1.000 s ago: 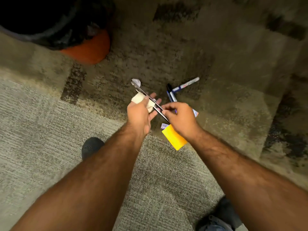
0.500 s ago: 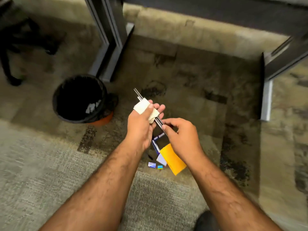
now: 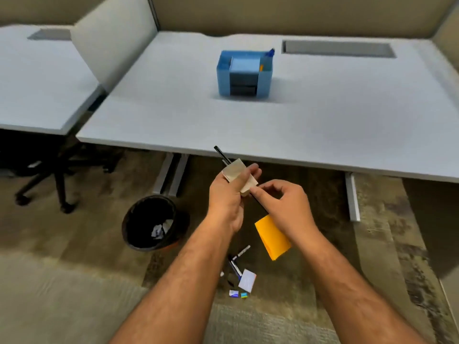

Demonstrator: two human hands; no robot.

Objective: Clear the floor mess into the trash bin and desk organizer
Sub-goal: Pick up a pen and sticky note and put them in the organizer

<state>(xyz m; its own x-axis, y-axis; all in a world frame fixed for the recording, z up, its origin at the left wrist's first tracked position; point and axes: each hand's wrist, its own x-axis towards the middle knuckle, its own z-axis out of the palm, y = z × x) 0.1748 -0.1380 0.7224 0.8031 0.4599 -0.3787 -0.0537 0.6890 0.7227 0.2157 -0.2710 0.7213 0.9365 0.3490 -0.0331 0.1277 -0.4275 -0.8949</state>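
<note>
Pen (image 3: 221, 154) and pale paper scrap (image 3: 234, 171) sit in the left hand (image 3: 227, 194), above the floor mess.
The left hand is closed around both, the pen's dark tip sticking up past its fingers toward the table (image 3: 323, 125) edge. The right hand (image 3: 285, 207) pinches the pen's lower end just beside it and has an orange sticky pad (image 3: 273, 238) beneath its palm. The trash bin (image 3: 139, 219) stands left of the left hand; markers (image 3: 238, 261) and paper bits (image 3: 247, 281) lie under both wrists; the blue desk organizer (image 3: 244, 75) stands on the table well beyond the hands.

a blue desk organizer (image 3: 244, 75) sits on the white desk (image 3: 154, 115); a black trash bin (image 3: 151, 224), pens (image 3: 236, 264) and paper scraps (image 3: 247, 281) lie on the carpet (image 3: 62, 294) below the desk.
</note>
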